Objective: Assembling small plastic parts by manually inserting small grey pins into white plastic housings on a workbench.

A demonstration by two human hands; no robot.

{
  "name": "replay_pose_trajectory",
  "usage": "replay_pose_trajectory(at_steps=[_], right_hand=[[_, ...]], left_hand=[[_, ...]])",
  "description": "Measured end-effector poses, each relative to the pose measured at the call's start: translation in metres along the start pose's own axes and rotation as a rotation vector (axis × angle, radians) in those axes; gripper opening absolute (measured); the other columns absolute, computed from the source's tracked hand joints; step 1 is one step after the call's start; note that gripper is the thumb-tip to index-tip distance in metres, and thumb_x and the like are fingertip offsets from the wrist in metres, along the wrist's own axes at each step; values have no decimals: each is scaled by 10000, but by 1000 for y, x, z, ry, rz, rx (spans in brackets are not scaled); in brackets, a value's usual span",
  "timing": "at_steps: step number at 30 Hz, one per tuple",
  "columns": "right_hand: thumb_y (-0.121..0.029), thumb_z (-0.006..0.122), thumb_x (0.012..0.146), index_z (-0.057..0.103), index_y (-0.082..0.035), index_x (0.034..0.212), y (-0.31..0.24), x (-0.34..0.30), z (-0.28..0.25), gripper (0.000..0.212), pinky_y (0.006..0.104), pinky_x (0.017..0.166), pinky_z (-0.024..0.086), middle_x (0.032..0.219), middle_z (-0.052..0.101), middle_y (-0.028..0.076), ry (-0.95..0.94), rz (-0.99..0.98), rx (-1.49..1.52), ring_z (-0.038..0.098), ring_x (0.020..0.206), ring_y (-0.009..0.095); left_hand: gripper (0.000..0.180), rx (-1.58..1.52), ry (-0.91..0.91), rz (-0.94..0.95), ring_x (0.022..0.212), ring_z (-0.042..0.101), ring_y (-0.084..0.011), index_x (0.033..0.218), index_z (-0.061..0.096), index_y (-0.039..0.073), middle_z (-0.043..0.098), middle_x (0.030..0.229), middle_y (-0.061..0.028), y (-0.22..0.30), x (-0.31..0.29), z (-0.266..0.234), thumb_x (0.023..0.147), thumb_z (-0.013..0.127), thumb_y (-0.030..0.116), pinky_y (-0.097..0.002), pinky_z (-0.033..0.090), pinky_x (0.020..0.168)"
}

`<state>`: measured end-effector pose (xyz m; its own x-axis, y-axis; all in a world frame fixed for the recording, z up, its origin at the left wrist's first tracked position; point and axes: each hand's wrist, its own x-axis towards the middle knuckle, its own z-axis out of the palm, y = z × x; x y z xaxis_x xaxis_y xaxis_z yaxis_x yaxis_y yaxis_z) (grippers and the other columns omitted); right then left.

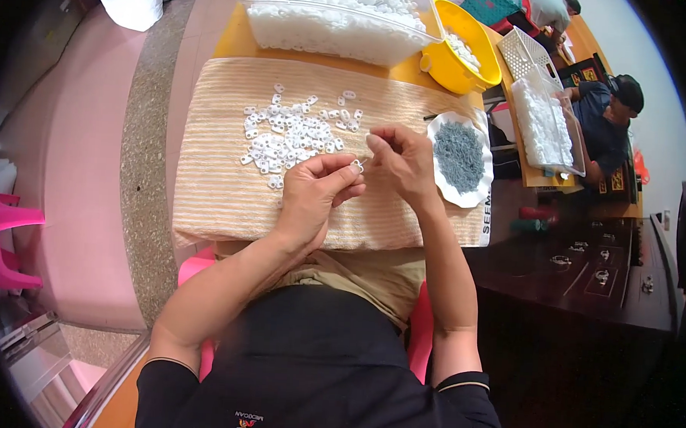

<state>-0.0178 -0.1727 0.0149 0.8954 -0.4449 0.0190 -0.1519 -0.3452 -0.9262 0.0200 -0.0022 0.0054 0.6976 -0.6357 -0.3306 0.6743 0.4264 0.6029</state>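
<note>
Between the thumb and fingertips of my left hand (317, 188) is a small white plastic piece (356, 166), held over the near middle of the striped towel (215, 170). Close to its right, my right hand (406, 159) is closed, thumb against the fingers; what they hold, if anything, is too small to make out. Beyond my left hand lies a loose heap of small white two-holed plastic pieces (289, 135), with several strays around it. A white wavy-edged plate (441, 184) full of small thin grey parts (459, 158) sits right of my right hand.
A clear tub (320, 37) of white pieces and a yellow basin (441, 73) stand at the far edge. Further right, a person (611, 119) sits beside another clear bin (542, 127) of white pieces. Dark wooden furniture (570, 262) stands right; a pink stool (9, 238) left.
</note>
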Motion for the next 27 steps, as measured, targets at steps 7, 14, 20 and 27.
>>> replay_pose_trajectory(at_steps=[7,14,20,27], right_hand=[[-90,650,898,656,46,1025,4,-36,7,186,238,662,543,828,678,63,-61,66,364,634,724,98],[-57,636,898,633,39,1078,7,-46,2,205,255,714,554,932,683,93,-172,119,592,650,807,123],[-36,649,879,625,37,1105,8,-45,-4,239,250,748,537,981,676,91,-237,144,606,645,858,126],[-43,649,878,612,35,1136,8,-42,-11,272,263,757,531,987,674,96,-274,183,618,647,861,139]], left_hand=[[168,-57,-28,7,797,653,-151,1038,608,-34,654,906,-99,-4,-1,1,875,630,2,-260,582,731],[176,-40,-50,8,774,664,-169,1051,608,-18,666,893,-109,-4,-1,-2,880,629,19,-269,576,739],[169,-5,-72,-17,782,664,-169,1044,612,-15,663,896,-106,-3,0,-1,878,630,14,-268,579,738],[151,8,-52,-51,782,655,-144,1009,625,-47,658,890,-99,-2,2,1,868,641,5,-246,577,715]])
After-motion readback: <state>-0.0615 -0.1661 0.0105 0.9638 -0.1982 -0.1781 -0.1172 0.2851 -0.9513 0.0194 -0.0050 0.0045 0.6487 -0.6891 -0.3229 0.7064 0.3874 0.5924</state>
